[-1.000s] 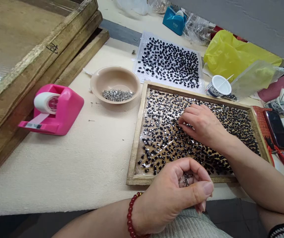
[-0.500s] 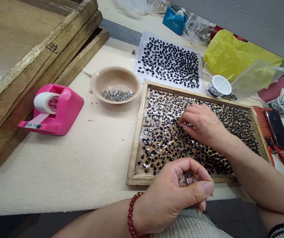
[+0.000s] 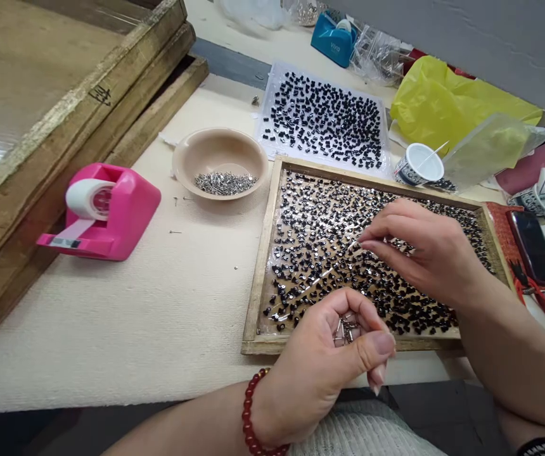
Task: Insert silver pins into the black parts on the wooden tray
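left hand (image 3: 322, 367) cups a bunch of pins (image 3: 346, 328); right hand (image 3: 424, 250) pinches a single pin above the wooden tray (image 3: 258, 278).

The right hand (image 3: 424, 250) covers part of the wooden tray (image 3: 258, 278) and its black pieces, the curled left hand (image 3: 329, 367) hides most of the small metal pins (image 3: 346, 328) it cups, perhaps a dozen, and the phone (image 3: 533, 244) is cut by the right edge.
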`<state>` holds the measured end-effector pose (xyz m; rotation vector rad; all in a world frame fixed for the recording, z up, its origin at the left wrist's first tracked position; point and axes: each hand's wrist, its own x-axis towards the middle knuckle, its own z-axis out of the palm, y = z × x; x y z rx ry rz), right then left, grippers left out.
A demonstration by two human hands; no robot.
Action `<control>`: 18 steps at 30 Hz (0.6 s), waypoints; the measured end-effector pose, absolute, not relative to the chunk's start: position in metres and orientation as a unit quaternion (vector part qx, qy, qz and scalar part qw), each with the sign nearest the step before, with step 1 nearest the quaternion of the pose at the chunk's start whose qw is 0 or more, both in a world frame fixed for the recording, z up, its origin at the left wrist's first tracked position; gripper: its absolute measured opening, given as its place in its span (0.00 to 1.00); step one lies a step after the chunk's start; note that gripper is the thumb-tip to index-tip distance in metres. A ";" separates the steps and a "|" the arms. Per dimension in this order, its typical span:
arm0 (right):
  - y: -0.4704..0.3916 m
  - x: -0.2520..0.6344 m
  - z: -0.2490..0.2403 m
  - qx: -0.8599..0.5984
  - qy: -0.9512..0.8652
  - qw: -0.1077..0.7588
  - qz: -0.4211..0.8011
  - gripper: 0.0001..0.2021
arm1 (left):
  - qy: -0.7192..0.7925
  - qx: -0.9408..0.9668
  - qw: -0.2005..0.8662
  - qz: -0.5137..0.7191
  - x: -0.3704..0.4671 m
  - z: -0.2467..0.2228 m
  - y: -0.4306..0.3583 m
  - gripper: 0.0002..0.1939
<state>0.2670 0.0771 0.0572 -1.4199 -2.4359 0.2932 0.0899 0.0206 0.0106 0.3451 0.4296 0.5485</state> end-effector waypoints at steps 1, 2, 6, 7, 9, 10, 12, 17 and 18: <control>0.070 0.266 0.061 -0.489 -0.847 0.166 0.128 0.03 | 0.215 0.169 0.921 0.279 0.090 0.011 0.021 0.12; 0.061 0.265 0.065 -0.482 -0.843 0.179 0.158 0.02 | 0.220 0.169 0.916 0.289 0.090 0.011 0.021 0.11; 0.029 0.268 0.066 -0.465 -0.808 0.226 0.283 0.06 | 0.231 0.182 0.907 0.301 0.090 0.010 0.020 0.10; 0.022 0.269 0.064 -0.465 -0.797 0.241 0.300 0.07 | 0.235 0.186 0.906 0.299 0.091 0.010 0.020 0.10; 0.012 0.272 0.060 -0.468 -0.779 0.266 0.321 0.08 | 0.237 0.192 0.907 0.290 0.093 0.010 0.019 0.10; 0.009 0.273 0.058 -0.469 -0.772 0.277 0.327 0.08 | 0.234 0.192 0.910 0.284 0.094 0.010 0.018 0.11; 0.004 0.275 0.056 -0.474 -0.761 0.288 0.335 0.07 | 0.226 0.190 0.917 0.269 0.097 0.011 0.017 0.11; 0.000 0.276 0.056 -0.483 -0.748 0.284 0.356 0.06 | 0.224 0.185 0.922 0.255 0.100 0.013 0.015 0.13; -0.001 0.276 0.056 -0.482 -0.746 0.286 0.359 0.06 | 0.225 0.184 0.922 0.255 0.100 0.013 0.014 0.13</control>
